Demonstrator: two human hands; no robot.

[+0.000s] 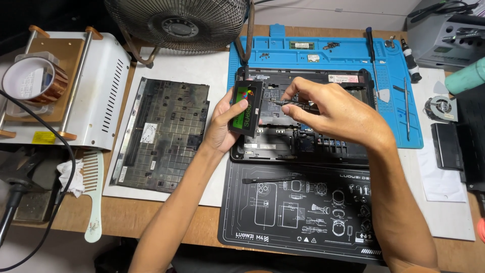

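Left hand (222,126) grips black drive (246,107) with green label, fingers wrapped round its edges, holding it tilted upright above left side of opened laptop chassis (303,146); right hand (333,108) pinches thin dark screwdriver (293,103) between thumb and fingertips, tip pointing at drive's side edge; chassis lies across blue mat (323,50) and black mat (303,212); removed keyboard panel (161,134) lies left, beside white comb (93,194).

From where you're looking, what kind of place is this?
Probably an electronics repair bench: an opened laptop lies on a blue work mat, its removed keyboard panel beside it, and screwdrivers lie at hand.
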